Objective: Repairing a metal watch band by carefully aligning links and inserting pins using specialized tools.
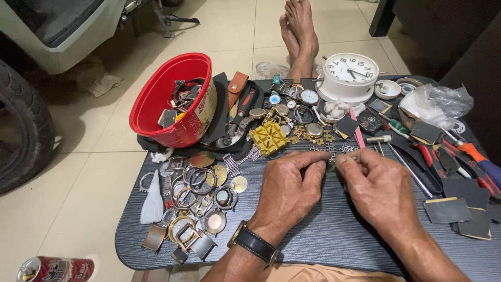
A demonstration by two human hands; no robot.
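My left hand (pixel 291 188) and my right hand (pixel 377 187) meet fingertip to fingertip over the dark low table (pixel 334 235). Between them they pinch a small dark metal watch part (pixel 331 163); most of it is hidden by the fingers. A black-strapped wristwatch (pixel 254 244) is on my left wrist. Just beyond the fingers lie loose metal bracelet links (pixel 334 149) and a yellow plastic watch holder block (pixel 269 138).
A red bucket (pixel 172 99) of parts leans at the table's far left. Watch cases and rings (pixel 195 201) crowd the left. A white clock (pixel 349 75), pliers and screwdrivers (pixel 459 156), sandpaper pieces (pixel 454 209) fill the right. A can (pixel 55 269) lies on the floor; bare feet (pixel 297 31) beyond.
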